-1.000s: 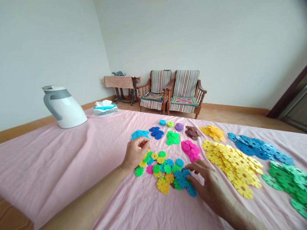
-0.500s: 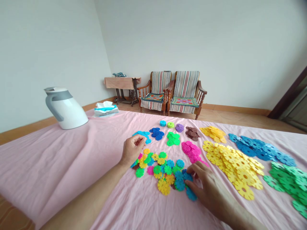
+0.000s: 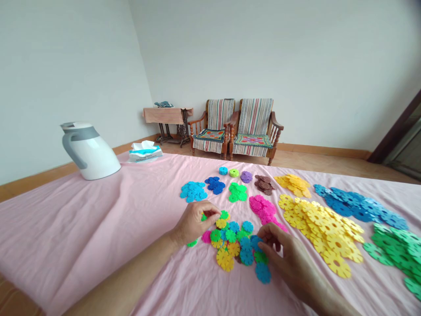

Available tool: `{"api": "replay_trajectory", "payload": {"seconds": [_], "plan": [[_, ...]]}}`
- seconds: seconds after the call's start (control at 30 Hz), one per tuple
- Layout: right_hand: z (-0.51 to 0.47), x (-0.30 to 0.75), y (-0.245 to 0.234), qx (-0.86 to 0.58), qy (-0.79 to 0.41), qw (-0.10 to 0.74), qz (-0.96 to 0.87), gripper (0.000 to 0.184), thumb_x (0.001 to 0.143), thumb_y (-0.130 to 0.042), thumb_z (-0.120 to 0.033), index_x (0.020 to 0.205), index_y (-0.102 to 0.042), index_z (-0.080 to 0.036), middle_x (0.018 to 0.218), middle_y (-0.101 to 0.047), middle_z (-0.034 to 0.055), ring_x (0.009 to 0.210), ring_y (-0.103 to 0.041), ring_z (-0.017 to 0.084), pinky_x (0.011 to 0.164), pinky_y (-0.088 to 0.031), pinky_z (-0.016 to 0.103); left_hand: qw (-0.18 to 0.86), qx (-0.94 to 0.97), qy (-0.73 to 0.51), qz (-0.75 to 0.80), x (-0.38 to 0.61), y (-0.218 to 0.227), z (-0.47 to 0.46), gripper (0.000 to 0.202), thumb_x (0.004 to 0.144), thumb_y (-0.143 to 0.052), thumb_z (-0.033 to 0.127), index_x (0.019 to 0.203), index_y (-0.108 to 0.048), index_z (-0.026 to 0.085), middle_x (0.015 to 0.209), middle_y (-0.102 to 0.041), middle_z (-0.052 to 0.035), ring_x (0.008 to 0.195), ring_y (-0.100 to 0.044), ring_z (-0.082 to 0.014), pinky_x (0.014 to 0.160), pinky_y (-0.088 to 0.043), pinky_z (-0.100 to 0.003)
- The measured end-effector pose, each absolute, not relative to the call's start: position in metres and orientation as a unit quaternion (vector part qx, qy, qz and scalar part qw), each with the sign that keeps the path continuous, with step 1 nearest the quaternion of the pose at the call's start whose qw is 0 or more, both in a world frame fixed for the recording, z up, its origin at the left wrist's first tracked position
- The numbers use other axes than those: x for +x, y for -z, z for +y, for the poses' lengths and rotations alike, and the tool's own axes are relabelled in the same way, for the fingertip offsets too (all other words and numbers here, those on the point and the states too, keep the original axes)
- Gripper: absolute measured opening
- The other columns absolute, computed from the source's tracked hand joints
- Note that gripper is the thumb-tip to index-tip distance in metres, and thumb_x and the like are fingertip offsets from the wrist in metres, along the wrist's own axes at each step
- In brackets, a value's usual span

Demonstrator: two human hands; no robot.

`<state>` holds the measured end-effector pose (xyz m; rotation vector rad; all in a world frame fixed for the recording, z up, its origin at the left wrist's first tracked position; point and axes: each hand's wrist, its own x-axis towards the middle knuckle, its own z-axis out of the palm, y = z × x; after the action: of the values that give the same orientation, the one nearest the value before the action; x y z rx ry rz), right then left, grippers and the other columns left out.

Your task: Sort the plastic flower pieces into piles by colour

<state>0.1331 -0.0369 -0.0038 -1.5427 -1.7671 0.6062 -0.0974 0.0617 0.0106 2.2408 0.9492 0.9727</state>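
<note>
A mixed heap of flower-shaped plastic discs (image 3: 230,235) in green, yellow, blue and pink lies before me on the pink cloth. My left hand (image 3: 197,223) is over the heap's left side, thumb and forefinger pinched together beside a green disc (image 3: 224,215). Whether anything is between those fingertips I cannot make out. At the heap's right side my right hand (image 3: 285,252) has thumb and forefinger closed on the edge of a blue disc (image 3: 255,243). A separate blue disc (image 3: 263,272) lies nearer to me, below a partly covered green one (image 3: 261,257).
Beyond the heap are single-colour piles: light blue (image 3: 193,191), dark blue (image 3: 215,185), green (image 3: 237,192), brown (image 3: 264,184), pink (image 3: 262,207). Large yellow discs (image 3: 324,226) and green discs (image 3: 394,245) spread rightward. A white jug (image 3: 97,153) and tissue box (image 3: 145,152) stand left.
My left hand has moved right and nearer, from the light-blue pile to the mixed heap. By my right hand, a blue disc has shifted nearer to me and a green one now shows.
</note>
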Motion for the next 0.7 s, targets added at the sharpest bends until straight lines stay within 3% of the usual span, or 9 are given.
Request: {"api": "replay_trajectory", "payload": {"seconds": [0.27, 0.43, 0.57, 0.7], "plan": [[-0.039, 0.12, 0.014, -0.552, -0.219, 0.428, -0.681, 0.008, 0.083, -0.048, -0.02, 0.09, -0.052, -0.022, 0.079, -0.063, 0.0004, 0.072, -0.058, 0.015, 0.066, -0.048, 0.026, 0.208, 0.889, -0.292, 0.284, -0.073, -0.007, 0.029, 0.012, 0.077, -0.067, 0.031, 0.082, -0.071, 0.021, 0.074, -0.068, -0.0036, 0.076, -0.059, -0.0176, 0.075, -0.042, -0.031], [-0.042, 0.115, 0.014, -0.54, -0.202, 0.42, -0.701, 0.009, 0.084, -0.05, -0.021, 0.093, -0.052, -0.023, 0.078, -0.065, 0.0002, 0.07, -0.06, 0.014, 0.065, -0.049, 0.025, 0.217, 0.883, -0.296, 0.293, -0.066, -0.004, 0.023, 0.007, 0.076, -0.067, 0.025, 0.073, -0.068, 0.019, 0.069, -0.066, -0.0011, 0.071, -0.059, -0.0147, 0.073, -0.042, -0.028], [-0.043, 0.12, 0.015, -0.555, -0.173, 0.406, -0.705, 0.013, 0.086, -0.049, -0.029, 0.097, -0.053, -0.023, 0.084, -0.067, 0.0024, 0.075, -0.063, 0.016, 0.068, -0.051, 0.027, 0.219, 0.847, -0.34, 0.345, -0.074, -0.01, 0.039, 0.011, 0.077, -0.062, 0.022, 0.067, -0.065, 0.018, 0.065, -0.063, -0.0008, 0.065, -0.058, -0.0134, 0.064, -0.043, -0.024], [-0.04, 0.128, 0.018, -0.587, -0.163, 0.409, -0.68, 0.018, 0.088, -0.044, -0.034, 0.099, -0.053, -0.023, 0.083, -0.068, 0.0024, 0.073, -0.064, 0.016, 0.068, -0.052, 0.028, 0.175, 0.758, -0.432, 0.457, -0.104, -0.011, 0.078, 0.012, 0.076, -0.058, 0.025, 0.069, -0.065, 0.017, 0.068, -0.066, -0.0017, 0.064, -0.059, -0.0143, 0.064, -0.046, -0.025]]}}
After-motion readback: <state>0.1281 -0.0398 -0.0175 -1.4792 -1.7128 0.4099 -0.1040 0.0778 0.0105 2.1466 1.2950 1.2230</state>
